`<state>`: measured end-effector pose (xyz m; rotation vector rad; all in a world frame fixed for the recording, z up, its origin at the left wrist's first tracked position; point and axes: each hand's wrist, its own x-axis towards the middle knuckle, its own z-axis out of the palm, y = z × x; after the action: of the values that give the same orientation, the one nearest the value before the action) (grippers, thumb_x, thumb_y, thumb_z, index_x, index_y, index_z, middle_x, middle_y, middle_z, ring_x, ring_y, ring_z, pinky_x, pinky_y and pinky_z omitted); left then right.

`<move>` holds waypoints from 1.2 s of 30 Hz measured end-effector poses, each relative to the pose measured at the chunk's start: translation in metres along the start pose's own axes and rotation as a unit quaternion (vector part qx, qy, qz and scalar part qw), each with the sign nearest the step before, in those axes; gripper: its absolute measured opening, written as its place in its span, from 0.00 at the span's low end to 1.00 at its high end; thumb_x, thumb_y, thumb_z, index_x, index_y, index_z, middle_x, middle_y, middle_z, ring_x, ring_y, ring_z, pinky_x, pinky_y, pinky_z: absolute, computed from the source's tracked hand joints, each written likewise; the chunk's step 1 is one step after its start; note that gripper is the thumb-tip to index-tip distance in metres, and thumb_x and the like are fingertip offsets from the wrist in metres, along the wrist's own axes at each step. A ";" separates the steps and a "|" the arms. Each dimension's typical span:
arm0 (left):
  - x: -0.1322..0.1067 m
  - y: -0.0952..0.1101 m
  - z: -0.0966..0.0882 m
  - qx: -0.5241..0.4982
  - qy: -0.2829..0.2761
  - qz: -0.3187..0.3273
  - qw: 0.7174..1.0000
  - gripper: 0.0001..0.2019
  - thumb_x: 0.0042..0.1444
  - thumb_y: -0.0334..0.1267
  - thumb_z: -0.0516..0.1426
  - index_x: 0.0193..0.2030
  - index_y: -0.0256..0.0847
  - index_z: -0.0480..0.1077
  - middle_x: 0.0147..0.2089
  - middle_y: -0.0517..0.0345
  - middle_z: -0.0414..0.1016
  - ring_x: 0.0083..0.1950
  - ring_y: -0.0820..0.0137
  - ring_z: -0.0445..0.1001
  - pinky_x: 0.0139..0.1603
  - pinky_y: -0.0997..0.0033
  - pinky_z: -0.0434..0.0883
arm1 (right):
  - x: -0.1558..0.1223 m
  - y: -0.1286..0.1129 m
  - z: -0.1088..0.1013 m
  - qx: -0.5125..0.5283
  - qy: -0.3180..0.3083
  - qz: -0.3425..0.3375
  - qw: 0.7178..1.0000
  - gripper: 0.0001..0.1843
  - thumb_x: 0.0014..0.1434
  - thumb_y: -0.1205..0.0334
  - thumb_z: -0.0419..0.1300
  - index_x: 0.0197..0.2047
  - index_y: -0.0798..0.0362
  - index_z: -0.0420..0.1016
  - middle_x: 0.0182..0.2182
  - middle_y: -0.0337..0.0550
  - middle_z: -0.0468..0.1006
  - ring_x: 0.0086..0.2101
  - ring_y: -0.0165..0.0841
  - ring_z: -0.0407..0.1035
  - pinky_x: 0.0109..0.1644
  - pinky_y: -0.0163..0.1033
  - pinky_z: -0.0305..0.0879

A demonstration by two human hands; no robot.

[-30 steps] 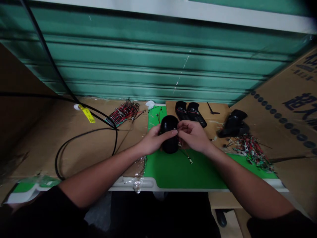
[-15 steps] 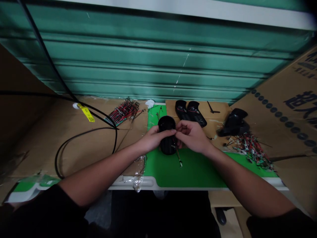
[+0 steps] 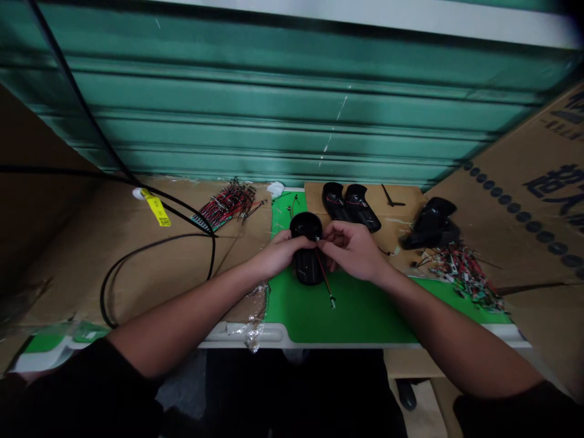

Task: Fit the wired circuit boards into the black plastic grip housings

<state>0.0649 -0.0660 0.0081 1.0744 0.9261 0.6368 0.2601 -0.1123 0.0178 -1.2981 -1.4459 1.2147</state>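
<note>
A black plastic housing [image 3: 309,267], hollow with a rounded upper end, is held over the green mat [image 3: 347,316]. My left hand [image 3: 281,250] grips its left side, the thumb reaching across the opening. At the right rim my right hand [image 3: 349,244] is closed, thumb and forefinger pinching the upper end of a red and black wire lead [image 3: 325,274]. The lead hangs down over the housing's right side and ends in a small white connector [image 3: 332,300]. How far its upper end sits inside the housing is hidden by my fingertips.
Two similar black housings [image 3: 360,207] lie behind my right hand on cardboard. Further right are more black parts [image 3: 431,225] and a tangled wire pile [image 3: 469,277]. A wire bundle [image 3: 230,204] lies at left, near a looping black cable [image 3: 157,238] with a yellow tag [image 3: 156,208].
My left thumb and right fingertips have shifted slightly left, over the housing's opening. More of the red wire shows below my fingers.
</note>
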 end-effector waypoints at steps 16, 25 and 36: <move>0.007 -0.002 -0.002 -0.113 0.076 0.066 0.989 0.17 0.48 0.47 0.71 0.37 0.38 0.75 0.26 0.59 0.75 0.20 0.70 0.69 0.18 0.71 0.61 | -0.014 -0.041 -0.053 -0.268 -0.131 -0.301 0.906 0.39 0.56 0.65 0.77 0.69 0.43 0.75 0.47 0.44 0.82 0.41 0.38 0.77 0.45 0.43 0.78; 0.010 -0.008 -0.002 -0.107 0.058 0.043 0.992 0.18 0.46 0.47 0.71 0.37 0.38 0.76 0.27 0.57 0.78 0.21 0.70 0.71 0.21 0.70 0.64 | -0.010 -0.028 -0.038 -0.194 -0.059 -0.367 0.908 0.18 0.67 0.65 0.72 0.59 0.44 0.86 0.43 0.43 0.88 0.38 0.34 0.83 0.43 0.39 0.79; -0.001 -0.008 0.002 -0.009 -0.035 0.123 0.992 0.24 0.44 0.36 0.72 0.51 0.38 0.78 0.46 0.56 0.83 0.48 0.62 0.78 0.52 0.64 0.72 | -0.006 -0.032 -0.025 -0.122 0.003 -0.324 0.938 0.03 0.66 0.62 0.74 0.43 0.46 0.91 0.37 0.42 0.87 0.35 0.34 0.80 0.40 0.40 0.76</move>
<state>0.0665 -0.0704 0.0013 1.1977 0.7324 0.8030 0.2789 -0.1152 0.0546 -0.8527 -1.8632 0.6041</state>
